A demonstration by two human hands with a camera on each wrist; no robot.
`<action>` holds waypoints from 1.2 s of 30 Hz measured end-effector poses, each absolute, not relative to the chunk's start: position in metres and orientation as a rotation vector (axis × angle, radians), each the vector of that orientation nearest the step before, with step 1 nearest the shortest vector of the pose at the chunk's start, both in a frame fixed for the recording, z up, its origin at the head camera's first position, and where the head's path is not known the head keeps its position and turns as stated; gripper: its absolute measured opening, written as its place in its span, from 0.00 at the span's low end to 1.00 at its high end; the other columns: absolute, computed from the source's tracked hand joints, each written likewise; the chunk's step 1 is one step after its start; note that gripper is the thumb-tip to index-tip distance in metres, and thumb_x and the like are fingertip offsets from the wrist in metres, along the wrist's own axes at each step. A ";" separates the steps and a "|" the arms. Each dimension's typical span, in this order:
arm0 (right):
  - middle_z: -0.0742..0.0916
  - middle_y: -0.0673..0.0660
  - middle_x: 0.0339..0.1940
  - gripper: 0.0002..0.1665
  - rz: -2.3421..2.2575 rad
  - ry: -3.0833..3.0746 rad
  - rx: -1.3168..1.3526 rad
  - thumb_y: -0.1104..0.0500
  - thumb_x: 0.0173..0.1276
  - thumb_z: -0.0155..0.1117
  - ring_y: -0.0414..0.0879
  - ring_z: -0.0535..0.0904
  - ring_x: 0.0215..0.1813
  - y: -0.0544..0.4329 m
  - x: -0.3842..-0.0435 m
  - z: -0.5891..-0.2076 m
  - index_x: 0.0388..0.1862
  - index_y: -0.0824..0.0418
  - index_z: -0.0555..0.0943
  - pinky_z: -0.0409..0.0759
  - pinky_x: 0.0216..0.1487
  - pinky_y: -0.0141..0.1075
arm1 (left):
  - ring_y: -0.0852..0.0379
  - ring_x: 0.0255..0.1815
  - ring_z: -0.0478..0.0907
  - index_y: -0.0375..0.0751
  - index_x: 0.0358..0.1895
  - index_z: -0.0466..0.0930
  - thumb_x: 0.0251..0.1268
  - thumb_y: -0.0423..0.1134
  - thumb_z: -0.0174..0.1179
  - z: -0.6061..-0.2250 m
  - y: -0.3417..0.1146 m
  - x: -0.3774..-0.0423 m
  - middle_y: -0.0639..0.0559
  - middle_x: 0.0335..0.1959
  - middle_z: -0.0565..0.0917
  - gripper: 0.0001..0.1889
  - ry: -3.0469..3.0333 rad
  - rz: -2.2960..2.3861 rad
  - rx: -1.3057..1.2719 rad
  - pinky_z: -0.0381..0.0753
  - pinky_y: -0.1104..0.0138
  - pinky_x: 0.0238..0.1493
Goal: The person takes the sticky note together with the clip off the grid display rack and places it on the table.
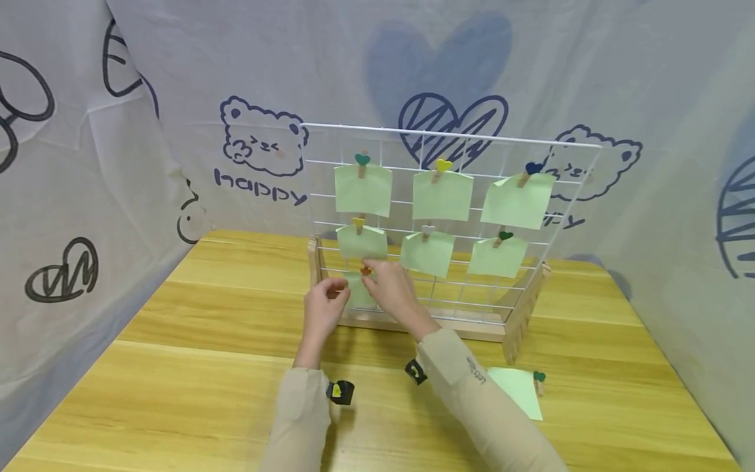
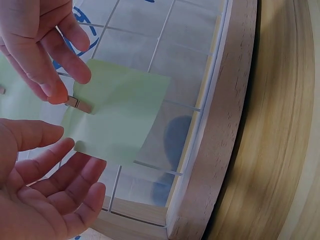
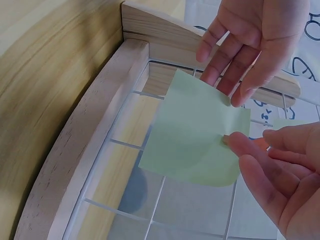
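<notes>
A square green paper note [image 1: 358,294] hangs low on the left of a white wire grid [image 1: 472,296]. At its top edge is a small wooden clothespin [image 2: 80,104] with an orange head. My right hand [image 1: 392,288] pinches the orange head; in the right wrist view its fingers lie around it. Left of the note, my left hand [image 1: 324,303] has its thumb and fingers apart. Its fingertips [image 2: 92,167] are at the note's corner, partly behind it. Whether they press on the paper, I cannot tell.
Several more green notes hang above on heart-headed clothespins, such as a yellow one [image 1: 444,165]. The grid stands in a wooden base [image 1: 413,324]. On the wooden table [image 1: 212,314], at the right, lie a loose green note [image 1: 519,388] and a green-headed clothespin [image 1: 539,380].
</notes>
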State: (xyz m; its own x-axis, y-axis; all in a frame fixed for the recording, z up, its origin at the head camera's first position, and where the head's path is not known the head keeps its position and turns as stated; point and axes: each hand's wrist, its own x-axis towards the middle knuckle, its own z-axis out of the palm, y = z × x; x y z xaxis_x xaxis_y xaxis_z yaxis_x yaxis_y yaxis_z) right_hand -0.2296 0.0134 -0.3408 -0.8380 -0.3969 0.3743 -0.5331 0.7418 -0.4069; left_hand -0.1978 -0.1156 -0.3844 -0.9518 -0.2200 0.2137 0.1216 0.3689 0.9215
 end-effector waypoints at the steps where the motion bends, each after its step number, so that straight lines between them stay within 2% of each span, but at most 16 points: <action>1: 0.85 0.55 0.37 0.16 0.734 -2.675 0.735 0.65 0.57 0.63 0.36 0.59 0.13 0.013 -0.230 -0.341 0.47 0.63 0.80 0.55 0.12 0.24 | 0.47 0.37 0.76 0.28 0.42 0.77 0.58 0.31 0.55 -0.384 -0.116 -0.198 0.38 0.38 0.80 0.11 -2.337 -1.602 0.086 0.77 0.60 0.36; 13: 0.85 0.56 0.33 0.12 0.777 -2.570 0.740 0.67 0.54 0.65 0.41 0.75 0.23 0.013 -0.234 -0.346 0.39 0.64 0.82 0.65 0.17 0.23 | 0.49 0.32 0.76 0.29 0.36 0.80 0.56 0.28 0.56 -0.387 -0.114 -0.198 0.40 0.34 0.81 0.07 -2.367 -1.553 0.034 0.77 0.63 0.32; 22: 0.86 0.57 0.28 0.06 0.822 -2.461 0.775 0.68 0.54 0.64 0.37 0.72 0.13 0.015 -0.235 -0.350 0.32 0.65 0.84 0.67 0.16 0.23 | 0.48 0.32 0.77 0.28 0.35 0.80 0.54 0.26 0.57 -0.388 -0.114 -0.200 0.39 0.33 0.81 0.06 -2.360 -1.536 0.023 0.77 0.62 0.33; 25: 0.86 0.57 0.26 0.05 0.808 -2.395 0.794 0.68 0.53 0.66 0.41 0.77 0.17 0.015 -0.236 -0.353 0.30 0.65 0.84 0.71 0.20 0.26 | 0.48 0.31 0.77 0.28 0.34 0.80 0.53 0.25 0.57 -0.388 -0.114 -0.200 0.40 0.32 0.81 0.06 -2.355 -1.531 0.025 0.77 0.62 0.32; 30: 0.86 0.57 0.27 0.03 0.797 -2.316 0.818 0.69 0.51 0.66 0.47 0.82 0.30 0.015 -0.238 -0.357 0.27 0.66 0.84 0.78 0.31 0.32 | 0.48 0.30 0.77 0.28 0.33 0.81 0.51 0.23 0.57 -0.387 -0.113 -0.200 0.39 0.31 0.81 0.06 -2.343 -1.516 0.027 0.77 0.62 0.31; 36: 0.85 0.58 0.27 0.03 0.854 -2.261 0.861 0.71 0.52 0.65 0.48 0.82 0.31 0.015 -0.238 -0.356 0.27 0.67 0.83 0.79 0.33 0.32 | 0.49 0.30 0.77 0.29 0.33 0.81 0.50 0.23 0.56 -0.386 -0.114 -0.200 0.40 0.30 0.81 0.07 -2.353 -1.493 0.048 0.77 0.63 0.31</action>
